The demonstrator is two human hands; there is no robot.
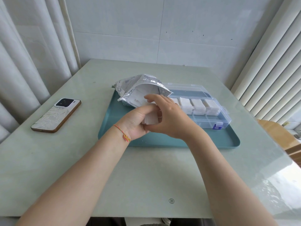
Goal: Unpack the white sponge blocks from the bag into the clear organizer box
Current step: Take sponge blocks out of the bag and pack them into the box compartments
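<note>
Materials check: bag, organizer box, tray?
Bag: looks like metallised plastic film, glossy and crinkled, with a silvery sheen and printed marks. Box: clear rigid plastic; its dividers show through. Tray: teal, matte, smooth rim; probably plastic, cannot tell for sure.

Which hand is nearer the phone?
Left. The left hand grips white sponge blocks over the tray, right of the phone; the right hand is farther right.
</note>
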